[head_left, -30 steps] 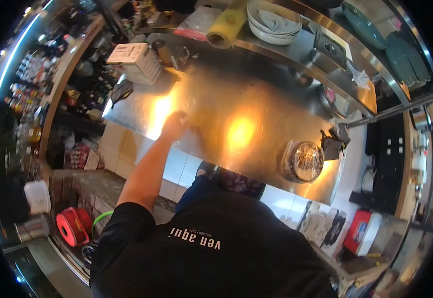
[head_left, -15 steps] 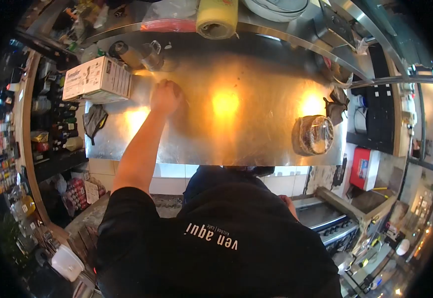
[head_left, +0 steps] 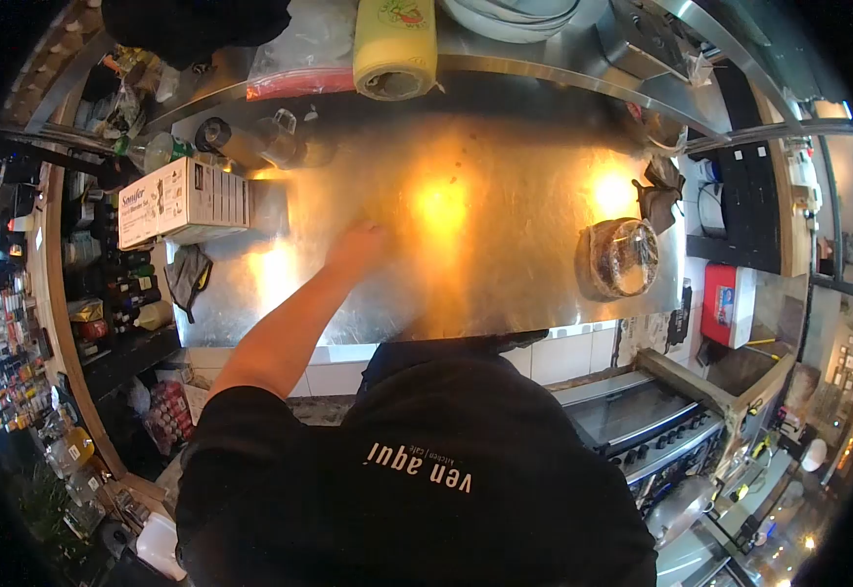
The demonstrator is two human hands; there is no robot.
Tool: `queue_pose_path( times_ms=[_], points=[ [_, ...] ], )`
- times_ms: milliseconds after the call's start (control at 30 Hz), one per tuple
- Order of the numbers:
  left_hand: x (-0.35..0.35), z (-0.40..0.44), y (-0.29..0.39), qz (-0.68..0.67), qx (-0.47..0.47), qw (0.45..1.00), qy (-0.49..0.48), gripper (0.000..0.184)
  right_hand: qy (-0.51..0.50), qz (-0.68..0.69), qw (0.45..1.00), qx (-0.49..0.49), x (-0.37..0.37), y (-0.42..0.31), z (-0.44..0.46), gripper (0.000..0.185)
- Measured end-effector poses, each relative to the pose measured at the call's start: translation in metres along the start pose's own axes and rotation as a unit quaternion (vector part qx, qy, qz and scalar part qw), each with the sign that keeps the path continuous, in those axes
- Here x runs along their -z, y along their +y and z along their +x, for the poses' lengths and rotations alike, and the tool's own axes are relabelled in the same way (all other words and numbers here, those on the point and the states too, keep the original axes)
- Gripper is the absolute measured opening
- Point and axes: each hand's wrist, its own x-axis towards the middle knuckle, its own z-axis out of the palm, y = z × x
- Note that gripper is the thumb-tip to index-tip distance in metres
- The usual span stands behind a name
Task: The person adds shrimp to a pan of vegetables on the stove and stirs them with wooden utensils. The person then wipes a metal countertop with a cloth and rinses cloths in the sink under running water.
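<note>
My left hand (head_left: 358, 248) is low over the stainless steel table (head_left: 505, 264), left of its middle, at the end of an outstretched arm. Its fingers look curled together and are blurred; what they hold, if anything, is hidden. Bright lamp reflections shine on the metal around it. My right hand is out of view. Farther off stand a clear glass jug (head_left: 282, 142) and a dark-topped cylindrical container (head_left: 216, 137). A printed cardboard box (head_left: 187, 201) sits at the table's left edge.
A round, plastic-wrapped item (head_left: 624, 257) and a dark cloth (head_left: 659, 196) lie at the table's right end. Another grey cloth (head_left: 189, 279) hangs over the left edge. Above the back, a shelf (head_left: 505, 73) carries a yellow roll (head_left: 394, 49) and stacked white plates (head_left: 510, 15).
My left hand has moved right and closer to my body across the table. My right hand, partly visible at my side before, has gone out of view. The camera view has shifted slightly.
</note>
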Motion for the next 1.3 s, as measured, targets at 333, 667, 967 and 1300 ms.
queue_pose_path(
  times_ms=[333, 667, 967, 1300],
  points=[
    [0.099, 0.174, -0.105, 0.011, 0.173, 0.980, 0.098, 0.029, 0.014, 0.027, 0.999, 0.018, -0.023, -0.054, -0.012, 0.037],
    [0.008, 0.261, -0.253, 0.018, 0.127, 0.970, 0.206, 0.042, 0.038, 0.050, 0.998, -0.010, -0.042, -0.035, -0.044, 0.037],
    [0.043, 0.136, -0.117, 0.171, 0.214, 0.962, 0.007, 0.034, 0.068, 0.084, 0.994, 0.006, -0.069, -0.012, -0.040, 0.037],
    [0.013, 0.051, 0.068, -0.233, 0.079, 0.967, -0.058, 0.021, 0.038, 0.030, 0.990, 0.132, -0.049, -0.135, 0.032, 0.024]
  ],
)
